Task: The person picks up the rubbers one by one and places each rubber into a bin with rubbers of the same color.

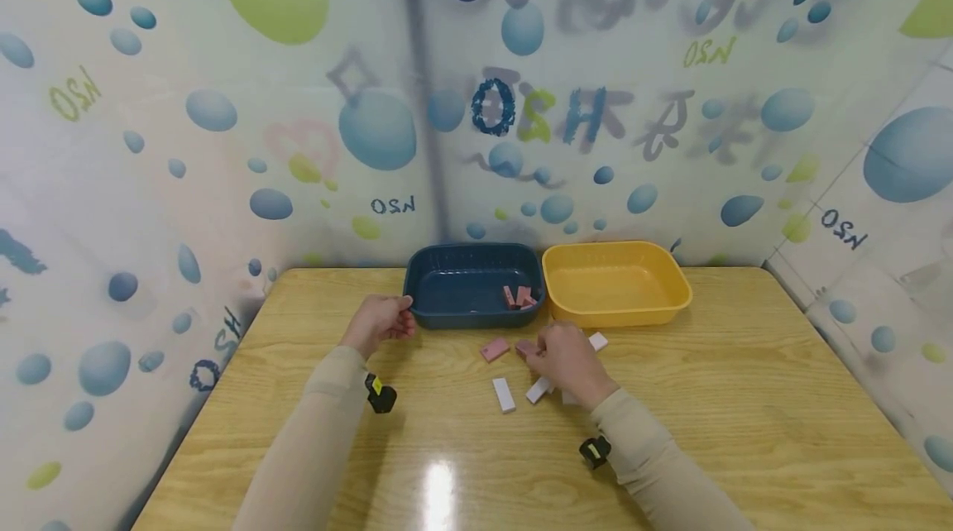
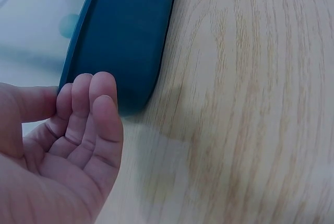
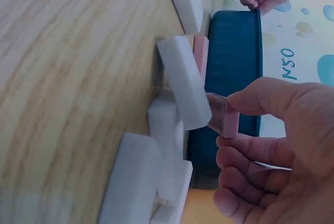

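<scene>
The right hand [image 1: 569, 361] was found with a narrow grip: thumb and forefinger pinched a pink block [image 3: 231, 125] by its end, the other fingers curled clear. That end hold presumably suited a small piece among close neighbours. The left hand [image 1: 380, 322] pinched the rim of the blue tub [image 1: 447, 320] at its left side, seemingly to steady it; how firmly could not be told.

The blue tub stood ahead and to the left of the right-hand grip, with several pink blocks [image 1: 524, 296] in its right end. A loose pink block [image 1: 495, 350] lay just left of the grip. The yellow tub [image 1: 618, 318] stood ahead and to the right, beside the blue one.

White blocks surrounded the grip: one [image 1: 504, 395] nearer the person and to the left, others beneath and beyond the hand, partly hidden by it. In the right wrist view a white block [image 3: 185, 83] crossed in front of the pinched piece, covering part of it; contact could not be confirmed. These crowded the fingers most.
</scene>
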`<state>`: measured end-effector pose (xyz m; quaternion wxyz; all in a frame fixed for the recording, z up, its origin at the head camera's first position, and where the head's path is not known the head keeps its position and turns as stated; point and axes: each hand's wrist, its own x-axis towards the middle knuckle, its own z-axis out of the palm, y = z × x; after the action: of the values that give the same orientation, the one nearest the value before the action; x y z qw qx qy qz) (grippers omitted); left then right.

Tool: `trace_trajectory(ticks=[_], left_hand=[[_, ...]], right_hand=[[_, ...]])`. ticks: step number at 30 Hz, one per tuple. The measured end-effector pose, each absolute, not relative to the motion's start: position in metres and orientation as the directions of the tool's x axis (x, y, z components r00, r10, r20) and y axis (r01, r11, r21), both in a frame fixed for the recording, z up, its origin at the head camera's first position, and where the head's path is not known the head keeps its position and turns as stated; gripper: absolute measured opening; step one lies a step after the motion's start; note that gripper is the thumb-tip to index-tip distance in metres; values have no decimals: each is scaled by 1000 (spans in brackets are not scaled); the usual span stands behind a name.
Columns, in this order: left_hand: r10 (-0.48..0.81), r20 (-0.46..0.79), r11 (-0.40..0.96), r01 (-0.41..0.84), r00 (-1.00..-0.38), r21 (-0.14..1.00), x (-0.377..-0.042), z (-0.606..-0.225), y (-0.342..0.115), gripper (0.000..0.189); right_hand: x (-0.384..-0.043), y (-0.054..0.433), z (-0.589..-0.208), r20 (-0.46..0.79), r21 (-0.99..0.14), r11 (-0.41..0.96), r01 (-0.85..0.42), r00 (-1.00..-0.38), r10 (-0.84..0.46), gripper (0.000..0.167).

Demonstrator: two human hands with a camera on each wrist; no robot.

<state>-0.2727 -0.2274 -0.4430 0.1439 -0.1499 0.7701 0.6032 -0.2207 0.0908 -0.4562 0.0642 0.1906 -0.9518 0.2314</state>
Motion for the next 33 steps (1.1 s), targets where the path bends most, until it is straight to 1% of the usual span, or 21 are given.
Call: trace_trajectory(ticks=[6,12,20,27,33], left_hand=[[-55,-401,232,-402,-914,886,-272,-444,-228,33],[-54,-396,232,-397,-917,888,-272,-444,-228,33],[-56,-392,240,-393,-918,888,-271,-444,-228,33],[-49,-399,233,-399,-916,887,-271,-444,-228,34],[-44,-394,235,-392,-918,889,-270,-444,-227,34]], right_hand=[[-221,90,-449,220,-424,817,-390,-920,-325,22],[-222,90,-444,220,-465,795,-389,-921,-321,16],[-222,89,-434,225,-451,809,-377,-925,-305,20],[-223,89,-431,273,-455,783,-425,-903,-331,15],[-227,89,-428,320,-417,788,-454,-884,-340,24]])
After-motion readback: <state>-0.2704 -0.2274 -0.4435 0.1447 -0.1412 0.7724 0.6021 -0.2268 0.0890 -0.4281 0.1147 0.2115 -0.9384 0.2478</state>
